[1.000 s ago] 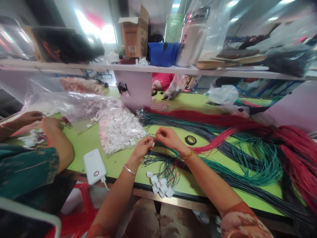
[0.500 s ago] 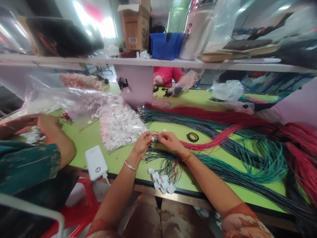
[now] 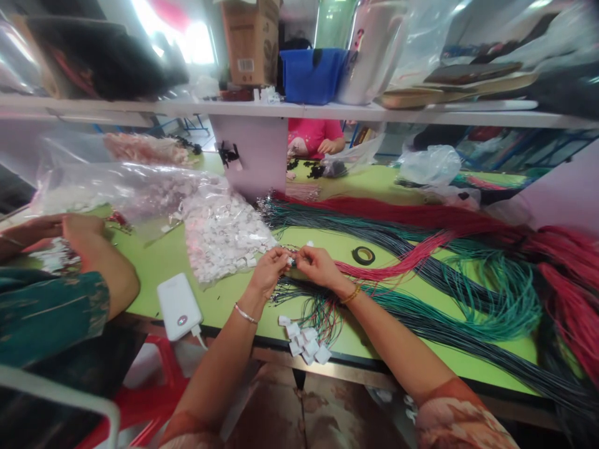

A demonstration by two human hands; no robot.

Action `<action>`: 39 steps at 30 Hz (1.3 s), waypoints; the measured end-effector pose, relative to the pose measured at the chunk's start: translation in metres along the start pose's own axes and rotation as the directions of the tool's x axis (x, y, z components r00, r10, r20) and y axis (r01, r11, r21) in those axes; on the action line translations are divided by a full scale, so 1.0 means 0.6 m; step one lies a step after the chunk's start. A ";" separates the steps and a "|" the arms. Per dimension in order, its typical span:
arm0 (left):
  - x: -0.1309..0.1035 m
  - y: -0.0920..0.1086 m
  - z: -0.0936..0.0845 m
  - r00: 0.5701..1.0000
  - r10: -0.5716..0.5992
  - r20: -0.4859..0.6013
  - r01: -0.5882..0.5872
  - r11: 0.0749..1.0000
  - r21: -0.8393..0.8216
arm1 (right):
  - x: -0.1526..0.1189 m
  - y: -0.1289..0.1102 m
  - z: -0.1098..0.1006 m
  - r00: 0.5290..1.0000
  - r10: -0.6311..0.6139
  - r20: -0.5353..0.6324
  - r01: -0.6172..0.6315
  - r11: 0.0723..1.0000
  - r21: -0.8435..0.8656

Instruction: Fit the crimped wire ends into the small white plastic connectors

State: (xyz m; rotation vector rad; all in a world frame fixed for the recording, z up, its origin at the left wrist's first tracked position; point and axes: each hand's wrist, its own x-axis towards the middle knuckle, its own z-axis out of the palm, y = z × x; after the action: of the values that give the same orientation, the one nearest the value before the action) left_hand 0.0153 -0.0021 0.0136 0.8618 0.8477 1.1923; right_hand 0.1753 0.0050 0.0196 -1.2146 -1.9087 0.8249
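"What's the left hand (image 3: 270, 273) gripping?"

"A small white connector housing (image 3: 291, 261), pinched in its fingertips."

"And the right hand (image 3: 320, 265)?"

"Fingertips closed; whether on a wire, I can't tell."

"Around them?"

"Bagged connector housings (image 3: 224, 240) at ten o'clock, wired white connectors (image 3: 307, 342) at six, black tape roll (image 3: 356, 255) at three."

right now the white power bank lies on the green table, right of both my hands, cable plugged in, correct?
No, the head view shows the power bank to the left of your left hand and right hand; it is on the green table with a cable plugged in.
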 end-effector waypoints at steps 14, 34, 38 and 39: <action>0.003 -0.008 0.006 0.994 -0.009 -0.109 0.009 1.000 -0.008 | -0.003 -0.004 0.010 0.994 -0.081 -0.075 0.070 0.989 -0.133; 0.003 0.006 -0.006 0.993 -0.113 0.015 0.112 0.992 0.051 | 0.022 0.061 -0.080 0.984 0.179 -0.024 -0.161 0.810 -0.564; 0.001 0.006 -0.005 0.992 -0.110 0.058 0.106 0.992 0.069 | 0.021 0.056 -0.099 0.978 0.145 0.152 -0.071 0.907 -0.414; 0.001 0.006 -0.005 0.992 -0.112 0.065 0.107 0.992 0.073 | 0.025 0.057 -0.102 0.973 0.149 0.178 -0.064 0.909 -0.413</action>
State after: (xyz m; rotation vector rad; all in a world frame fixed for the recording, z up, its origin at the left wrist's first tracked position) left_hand 0.0113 -0.0009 0.0156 0.8967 0.8737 1.0369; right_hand 0.2375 0.0389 0.0282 -1.5422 -2.2783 0.6464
